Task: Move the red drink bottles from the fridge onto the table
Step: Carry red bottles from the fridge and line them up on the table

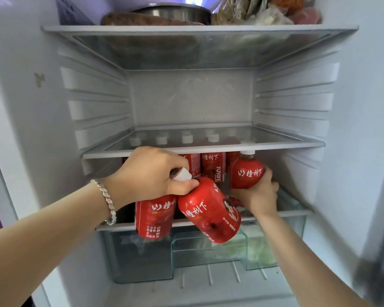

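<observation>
The tilted bottle [208,210] hangs past the lower shelf [111,227] front edge, its neck gripped by the left hand [150,171]; a second bottle [154,218] hangs beside it, top hidden under that hand. The right hand [261,194] wraps a third bottle [247,173] (cap just under the glass shelf [204,149]). More bottles [213,167] stand behind.

**Interior of a household fridge [191,96], door open.** The setting is a home, most likely a kitchen. White moulded side rails [93,107] carry removable glass shelves [204,149], the usual fitting of a domestic appliance. The top shelf holds a steel pot [171,12] and loosely bagged foods [264,12], a mix typical of home storage. Small red drink bottles [213,167] stand in rows on a lower shelf, above a clear crisper drawer [208,251] with greenish contents.
</observation>
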Demonstrator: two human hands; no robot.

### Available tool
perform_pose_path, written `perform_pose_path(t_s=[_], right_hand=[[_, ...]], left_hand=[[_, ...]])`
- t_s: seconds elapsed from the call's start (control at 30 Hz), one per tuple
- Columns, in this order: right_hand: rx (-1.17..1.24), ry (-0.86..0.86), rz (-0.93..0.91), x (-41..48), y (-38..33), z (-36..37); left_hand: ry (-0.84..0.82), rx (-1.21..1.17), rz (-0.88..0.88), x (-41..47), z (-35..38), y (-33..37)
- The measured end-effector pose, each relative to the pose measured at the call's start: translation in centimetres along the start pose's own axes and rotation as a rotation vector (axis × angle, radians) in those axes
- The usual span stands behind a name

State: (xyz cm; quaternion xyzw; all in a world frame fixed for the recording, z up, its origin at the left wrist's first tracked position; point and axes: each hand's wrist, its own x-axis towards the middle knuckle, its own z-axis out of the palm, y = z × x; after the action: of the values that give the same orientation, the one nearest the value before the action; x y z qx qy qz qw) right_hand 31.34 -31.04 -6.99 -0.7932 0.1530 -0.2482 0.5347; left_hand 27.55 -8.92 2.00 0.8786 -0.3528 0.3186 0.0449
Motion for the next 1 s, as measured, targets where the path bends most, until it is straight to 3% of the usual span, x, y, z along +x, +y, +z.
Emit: perform_pose_path(t_s=[0.3,0.43,0.67,0.8,0.87,1.0], right_hand=[[0.008,-0.106,-0.02,-2.8,-0.2,-2.5],[0.226,-0.107,-0.146,-2.8,-2.6,-3.2],[-0.005,0.042,-0.332,-3.3,-3.0,-3.7],[-0.266,0.233,-0.665,-4.5,-3.4,-3.7],[-0.392,0.206,-0.782,-5.3,-4.1,-3.9],[-0.626,0.104,-0.773,-6.9,-5.8,-4.9]], left_hand=[[-0.027,0.017,0.051,0.2,0.1,-0.1],[-0.018,0.027,0.056,0.3,0.2,-0.1],[0.004,0.052,0.079,0.4,0.6,-0.4],[-0.02,0.068,0.103,0.5,0.7,-0.2],[-0.053,0.081,0.123,0.7,0.5,0.0],[-0.2,0.187,0.143,1.3,-0.5,0.7]])
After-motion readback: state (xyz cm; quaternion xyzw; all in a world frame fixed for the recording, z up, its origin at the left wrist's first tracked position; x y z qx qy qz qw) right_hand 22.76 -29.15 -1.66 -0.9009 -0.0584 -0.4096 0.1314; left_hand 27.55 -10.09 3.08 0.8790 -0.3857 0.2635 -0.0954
